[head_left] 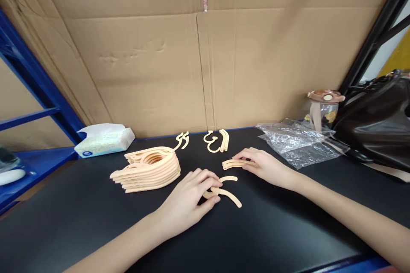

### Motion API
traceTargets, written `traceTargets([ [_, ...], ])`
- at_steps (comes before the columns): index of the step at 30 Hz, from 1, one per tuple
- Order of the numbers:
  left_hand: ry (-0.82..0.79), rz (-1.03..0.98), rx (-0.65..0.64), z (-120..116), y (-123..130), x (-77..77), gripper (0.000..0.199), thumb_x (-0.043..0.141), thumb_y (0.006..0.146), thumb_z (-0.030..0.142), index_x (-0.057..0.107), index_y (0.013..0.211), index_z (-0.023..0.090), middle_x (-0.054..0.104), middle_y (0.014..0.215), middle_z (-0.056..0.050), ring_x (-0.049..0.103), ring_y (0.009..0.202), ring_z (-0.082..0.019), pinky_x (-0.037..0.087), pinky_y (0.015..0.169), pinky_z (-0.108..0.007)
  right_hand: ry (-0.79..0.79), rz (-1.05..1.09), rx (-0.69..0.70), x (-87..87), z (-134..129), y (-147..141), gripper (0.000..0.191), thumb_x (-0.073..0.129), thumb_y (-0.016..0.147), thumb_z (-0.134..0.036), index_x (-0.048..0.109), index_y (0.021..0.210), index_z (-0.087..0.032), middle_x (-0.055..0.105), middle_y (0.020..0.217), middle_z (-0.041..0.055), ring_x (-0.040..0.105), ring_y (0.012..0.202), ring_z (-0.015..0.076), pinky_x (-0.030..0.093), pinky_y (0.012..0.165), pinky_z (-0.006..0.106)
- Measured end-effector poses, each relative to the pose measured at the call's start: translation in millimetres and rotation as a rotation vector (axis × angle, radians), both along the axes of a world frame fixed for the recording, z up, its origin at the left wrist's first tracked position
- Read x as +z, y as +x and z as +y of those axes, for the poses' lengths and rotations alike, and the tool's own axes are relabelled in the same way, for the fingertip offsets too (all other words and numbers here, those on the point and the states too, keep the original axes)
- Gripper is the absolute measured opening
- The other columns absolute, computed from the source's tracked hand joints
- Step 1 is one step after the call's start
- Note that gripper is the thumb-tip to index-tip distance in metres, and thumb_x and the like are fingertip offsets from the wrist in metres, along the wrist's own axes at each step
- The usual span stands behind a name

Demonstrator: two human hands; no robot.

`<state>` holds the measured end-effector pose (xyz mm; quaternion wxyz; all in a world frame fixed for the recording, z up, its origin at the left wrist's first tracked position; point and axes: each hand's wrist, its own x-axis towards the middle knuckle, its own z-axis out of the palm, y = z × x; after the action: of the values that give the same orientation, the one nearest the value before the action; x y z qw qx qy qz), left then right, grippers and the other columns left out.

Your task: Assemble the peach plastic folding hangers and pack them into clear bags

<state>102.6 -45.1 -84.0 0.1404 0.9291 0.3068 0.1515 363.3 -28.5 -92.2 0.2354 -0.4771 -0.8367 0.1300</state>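
Near the middle of the black table [278, 230], the left hand [196, 193] pinches curved pieces [231, 196] between thumb and fingers, their free ends showing towards its 3 and 4 o'clock; the fingers hide whether they are joined. The right hand [260, 164], fingers over and thumb under, is closed on strips [234, 163] that jut out at its 9 o'clock, slightly bowed, their long axis running 9 to 3. What counts most is the gap between the hands: the strips lie at the left hand's 2 o'clock, near the curved pieces but apart from them. At the right hand's 10 o'clock rest hooks [213, 139] and loose strips [224, 140], the latter lying nearly 12 to 6 and nearer that hand than the left. The hanger stack [152, 180] sits at the left hand's 10 o'clock, just beside it.
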Motion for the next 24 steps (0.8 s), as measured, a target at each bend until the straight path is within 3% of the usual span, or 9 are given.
traceTargets([
  [6, 0.037, -0.017, 0.055, 1.6, 0.1, -2.5, 0.022, 0.049, 0.090, 0.022, 0.057, 0.110, 0.025, 0.057, 0.113, -0.002, 0.055, 0.096, -0.019, 0.044, 0.084, -0.033, 0.017, -0.024, 0.004, -2.8, 0.7, 0.5, 0.030, 0.044, 0.092, -0.021, 0.058, 0.116, -0.030, 0.063, 0.110, 0.0007, 0.054, 0.102, 0.0186, 0.043, 0.088, 0.035],
  [16, 0.097, 0.028, 0.123, 0.0, 0.1, -5.2, 0.024, 0.051, 0.088, 0.032, 0.059, 0.110, 0.025, 0.057, 0.109, 0.000, 0.061, 0.082, -0.015, 0.048, 0.072, -0.027, 0.039, -0.070, -0.011, -0.4, -1.6, 0.5, 0.030, 0.044, 0.092, -0.023, 0.057, 0.117, -0.030, 0.062, 0.108, 0.0013, 0.054, 0.102, 0.0190, 0.044, 0.087, 0.034],
  [24, 0.111, 0.068, 0.093, -0.6, -1.2, -2.9, 0.032, 0.029, 0.096, 0.023, 0.057, 0.112, 0.024, 0.056, 0.112, -0.001, 0.055, 0.055, -0.007, 0.045, 0.056, -0.024, 0.142, -0.114, -0.066, 1.0, -4.4, -4.5, 0.025, 0.045, 0.093, -0.032, 0.058, 0.114, -0.029, 0.061, 0.108, 0.0023, 0.055, 0.100, 0.0199, 0.045, 0.087, 0.036],
])
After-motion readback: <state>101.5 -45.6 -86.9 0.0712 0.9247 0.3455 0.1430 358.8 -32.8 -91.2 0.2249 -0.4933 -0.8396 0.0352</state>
